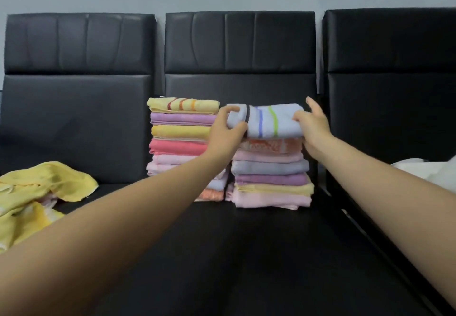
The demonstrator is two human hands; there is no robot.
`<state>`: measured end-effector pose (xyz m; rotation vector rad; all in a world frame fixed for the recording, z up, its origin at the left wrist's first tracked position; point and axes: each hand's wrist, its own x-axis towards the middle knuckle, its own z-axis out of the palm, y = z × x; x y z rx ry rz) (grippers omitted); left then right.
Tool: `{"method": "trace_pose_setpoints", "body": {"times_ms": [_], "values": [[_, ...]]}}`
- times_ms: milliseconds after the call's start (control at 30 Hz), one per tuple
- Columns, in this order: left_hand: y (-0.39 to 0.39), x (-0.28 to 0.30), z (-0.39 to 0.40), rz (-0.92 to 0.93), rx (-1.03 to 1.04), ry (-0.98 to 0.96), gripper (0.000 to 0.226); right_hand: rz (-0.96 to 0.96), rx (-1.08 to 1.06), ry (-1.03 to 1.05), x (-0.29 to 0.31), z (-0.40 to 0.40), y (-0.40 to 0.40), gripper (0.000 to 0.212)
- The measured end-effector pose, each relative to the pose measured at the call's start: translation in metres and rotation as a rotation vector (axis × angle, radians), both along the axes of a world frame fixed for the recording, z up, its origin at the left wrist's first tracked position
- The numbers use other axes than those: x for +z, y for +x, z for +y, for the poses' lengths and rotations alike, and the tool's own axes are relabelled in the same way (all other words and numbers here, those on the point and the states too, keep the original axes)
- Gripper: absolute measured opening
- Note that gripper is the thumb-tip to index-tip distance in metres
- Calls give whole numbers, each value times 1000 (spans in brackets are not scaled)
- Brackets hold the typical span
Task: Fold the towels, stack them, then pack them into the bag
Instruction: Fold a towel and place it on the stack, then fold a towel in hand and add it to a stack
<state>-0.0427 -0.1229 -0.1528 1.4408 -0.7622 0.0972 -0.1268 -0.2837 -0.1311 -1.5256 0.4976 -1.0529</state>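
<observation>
A folded light blue towel [269, 120] with dark, blue and green stripes lies on top of the right stack of folded towels [270, 180]. My left hand [227, 130] grips its left end, thumb under and fingers over. My right hand [312, 125] holds its right end, fingers curled on the edge. Just to the left stands a taller left stack of folded towels [181, 140], topped by a yellow striped one. Both stacks sit on the middle black sofa seat [246, 254]. No bag can be identified with certainty.
Unfolded yellow towels [37, 194] lie in a heap on the left seat. Something white [429, 172] rests on the right seat at the frame edge. Black backrests [239, 41] rise right behind the stacks.
</observation>
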Motion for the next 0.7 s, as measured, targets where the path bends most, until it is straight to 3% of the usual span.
{"method": "trace_pose_setpoints", "body": {"times_ms": [67, 100, 200, 267, 367, 433, 567, 700], "values": [[25, 3, -26, -52, 72, 110, 37, 15, -50, -109, 1, -19, 21, 58], [37, 0, -37, -112, 134, 233, 38, 115, -82, -197, -4, -29, 33, 52], [60, -19, -61, -358, 344, 666, 35, 602, -200, -468, -35, -50, 62, 45], [63, -25, -68, -440, 372, 756, 34, 753, -247, -549, -46, -54, 66, 51], [64, -15, -66, -324, 339, 702, 35, 843, -279, -604, -39, -47, 58, 50], [54, -8, -57, -243, 310, 674, 40, 783, -361, -687, -28, -35, 45, 46], [15, -3, -7, -267, 240, 546, 44, 362, -429, -729, -24, 13, 13, 37], [-20, -11, 86, -290, 201, 559, 29, 299, -128, -665, -47, 92, -1, 22]]}}
